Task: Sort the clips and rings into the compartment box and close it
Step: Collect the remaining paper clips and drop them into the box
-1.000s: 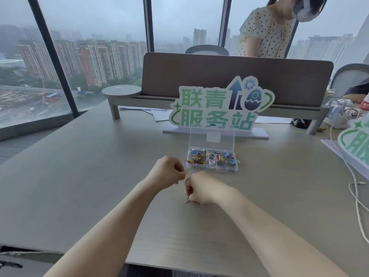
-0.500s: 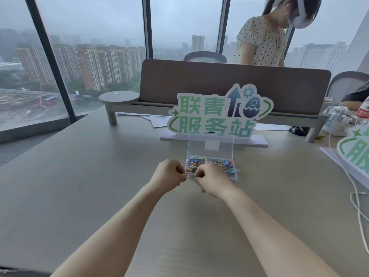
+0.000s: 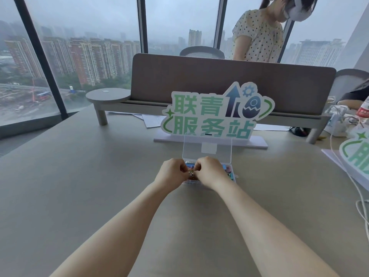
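Note:
A clear plastic compartment box point(image 3: 232, 177) sits on the table with its lid point(image 3: 207, 146) standing upright at the back. Coloured clips point(image 3: 227, 170) show in its right compartments. Both my hands are curled into fists over the box's left part. My left hand point(image 3: 171, 173) and my right hand point(image 3: 207, 170) meet at the fingertips and pinch small metal clips point(image 3: 191, 173) between them. Most of the box's inside is hidden behind my hands.
A green and white sign point(image 3: 215, 114) on a white base stands just behind the box. A grey desk divider point(image 3: 229, 80) with a shelf runs across the back. A person point(image 3: 259, 35) stands beyond it. White cables point(image 3: 347, 176) and another sign point(image 3: 357, 154) lie at the right.
Both hands moved forward from the bare table to over the box's left side, carrying the small clips. They now touch at the fingertips.

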